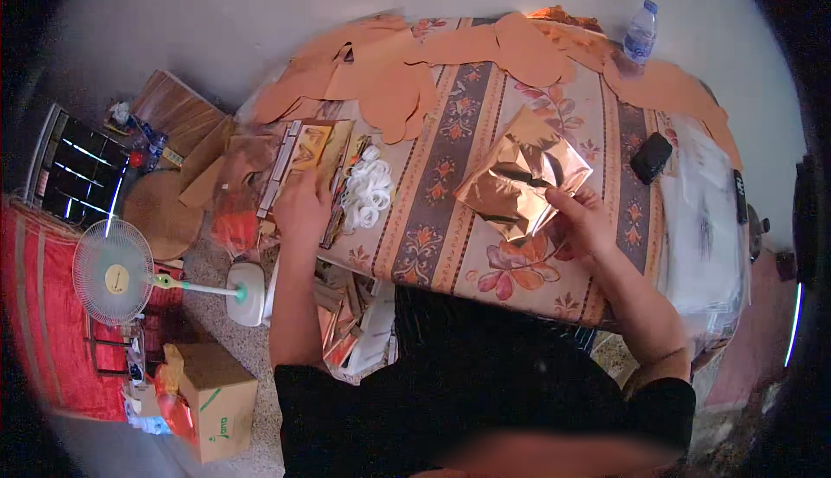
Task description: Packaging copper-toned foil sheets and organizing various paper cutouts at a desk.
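A square, shiny copper-coloured foil pouch point(525, 175) lies tilted over the patterned tablecloth. Its near right edge is pinched between the thumb and fingers of my right hand point(584, 222). Over to the left, my left hand point(303, 205) is bent over a stack of printed cards point(305, 147), fingers closed at the near end of a yellow-brown card. Part of that card is hidden under the hand. Just right of the stack sits a heap of white cord loops point(368, 190).
Brown cut-out shapes point(372, 71) line the table's far edge. A water bottle point(641, 32) stands at back right, near a black object point(651, 158) and clear plastic sleeves point(703, 218). Left of the table are a fan point(114, 279) and cardboard box point(212, 400).
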Motion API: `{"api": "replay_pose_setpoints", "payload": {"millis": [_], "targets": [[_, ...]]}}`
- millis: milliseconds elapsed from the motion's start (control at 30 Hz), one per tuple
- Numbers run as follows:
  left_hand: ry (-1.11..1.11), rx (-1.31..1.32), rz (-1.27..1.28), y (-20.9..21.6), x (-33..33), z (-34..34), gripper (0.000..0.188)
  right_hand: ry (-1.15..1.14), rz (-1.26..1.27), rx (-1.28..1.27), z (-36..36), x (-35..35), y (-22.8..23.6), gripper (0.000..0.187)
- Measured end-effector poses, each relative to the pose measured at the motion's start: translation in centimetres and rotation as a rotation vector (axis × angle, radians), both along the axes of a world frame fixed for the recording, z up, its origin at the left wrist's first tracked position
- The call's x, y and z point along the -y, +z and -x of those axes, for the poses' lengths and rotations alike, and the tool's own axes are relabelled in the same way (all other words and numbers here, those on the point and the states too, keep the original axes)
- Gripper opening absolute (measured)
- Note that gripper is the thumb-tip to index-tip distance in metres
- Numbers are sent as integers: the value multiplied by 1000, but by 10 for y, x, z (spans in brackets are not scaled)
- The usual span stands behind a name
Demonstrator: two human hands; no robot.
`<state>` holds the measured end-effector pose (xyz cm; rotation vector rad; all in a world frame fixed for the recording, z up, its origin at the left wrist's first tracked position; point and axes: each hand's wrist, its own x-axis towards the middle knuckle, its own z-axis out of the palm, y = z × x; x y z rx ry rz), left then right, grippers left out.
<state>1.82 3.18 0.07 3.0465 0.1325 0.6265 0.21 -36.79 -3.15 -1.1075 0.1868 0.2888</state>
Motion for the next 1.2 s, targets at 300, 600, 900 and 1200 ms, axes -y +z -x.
{"api": "replay_pose_setpoints", "payload": {"millis": [300, 600, 900, 1200], "targets": [[-58, 124, 51, 2, -3, -8, 25, -90, -55, 72, -7, -5, -21, 6], [-152, 95, 180, 1, -14, -15, 26, -53, -20, 65, -2, -6, -10, 6], [-172, 142, 138, 4, -12, -15, 26, -31, 17, 47, -6, 0, -21, 6], [21, 44, -51, 13, 1, -19, 22, -86, -13, 93, -7, -5, -24, 7]]}}
